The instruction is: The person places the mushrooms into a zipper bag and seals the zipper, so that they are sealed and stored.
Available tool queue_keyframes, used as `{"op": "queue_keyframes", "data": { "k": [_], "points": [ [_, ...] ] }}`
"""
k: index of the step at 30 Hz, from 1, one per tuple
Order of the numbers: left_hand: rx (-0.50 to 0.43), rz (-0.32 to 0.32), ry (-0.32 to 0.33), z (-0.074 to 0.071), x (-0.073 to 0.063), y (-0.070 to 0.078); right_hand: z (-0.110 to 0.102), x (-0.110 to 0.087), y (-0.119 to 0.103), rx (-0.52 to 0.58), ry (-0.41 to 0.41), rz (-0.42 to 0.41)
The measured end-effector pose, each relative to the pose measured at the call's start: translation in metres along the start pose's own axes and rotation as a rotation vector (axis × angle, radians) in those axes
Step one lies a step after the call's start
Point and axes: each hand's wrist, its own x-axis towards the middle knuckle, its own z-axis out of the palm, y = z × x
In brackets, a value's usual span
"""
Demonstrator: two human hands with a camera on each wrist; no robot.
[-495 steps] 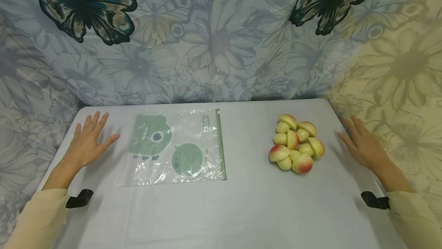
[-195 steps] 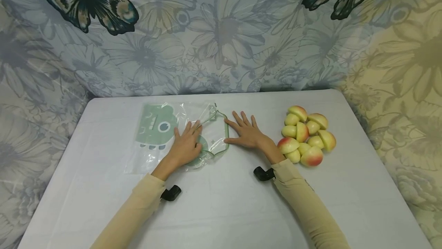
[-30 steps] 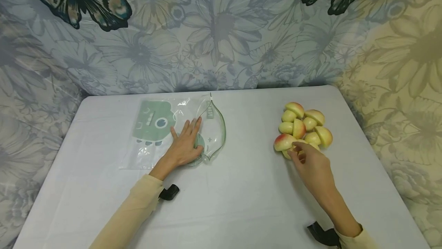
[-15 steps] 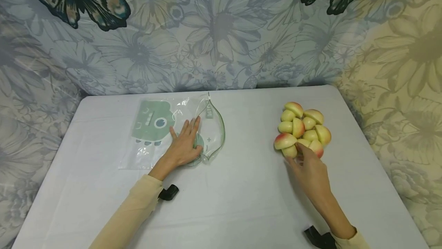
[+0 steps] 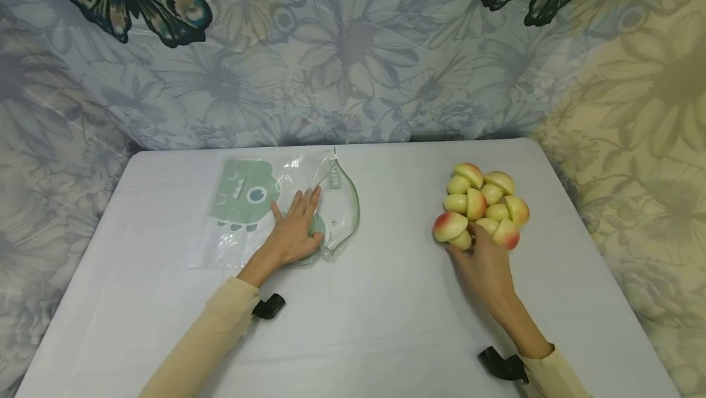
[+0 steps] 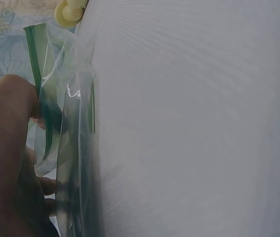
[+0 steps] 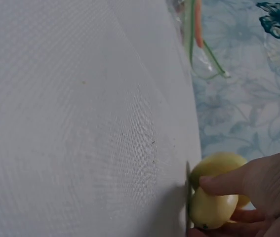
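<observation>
A clear zip bag (image 5: 242, 192) with green cartoon prints lies flat at the left, its green-edged mouth spread apart and facing right. My left hand (image 5: 292, 235) rests on it near the mouth, fingers straight; the left wrist view shows the green zip strip (image 6: 36, 54) by the thumb. My right hand (image 5: 485, 266) pinches the stem of the front-left yellow-and-red toy mushroom (image 5: 450, 226) between thumb and fingers. In the right wrist view the thumb lies against that toy mushroom (image 7: 214, 207), low at the table surface. My palm hides the other fingers partly.
Several more toy mushrooms (image 5: 475, 203) sit packed together just behind and right of my right hand. A white cloth covers the table (image 5: 353, 318), which meets a flower-and-butterfly patterned backdrop (image 5: 353, 79) at the back. Black camera mounts (image 5: 269, 306) stick out from both wrists.
The bag's mouth was opened since the earliest frames. Over the last second my right hand has come down onto the front-left toy mushroom and shifted it slightly left. My left hand stays put.
</observation>
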Motion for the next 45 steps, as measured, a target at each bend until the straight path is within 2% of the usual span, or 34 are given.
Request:
{"op": "queue_keyframes", "data": {
  "k": [9,17,23,31,39,45],
  "points": [
    [-0.002,-0.002,-0.012,0.001,0.001,0.001,-0.007,0.006,0.004,0.228,0.027,-0.002],
    [-0.001,-0.005,-0.017,-0.001,0.002,0.001,-0.011,0.012,0.004,0.345,0.013,0.007],
    [-0.014,-0.011,-0.022,-0.003,0.002,0.002,-0.013,0.016,0.003,0.376,0.016,-0.002],
    [-0.024,-0.005,-0.007,-0.001,0.001,0.001,-0.014,0.025,-0.004,0.360,0.010,0.013],
    [-0.011,0.000,-0.003,0.000,0.001,0.001,-0.007,0.037,-0.018,0.428,-0.022,0.040],
    [-0.005,0.002,-0.013,0.001,0.001,0.002,-0.004,0.045,-0.030,0.505,-0.077,0.060]
  ]
}}
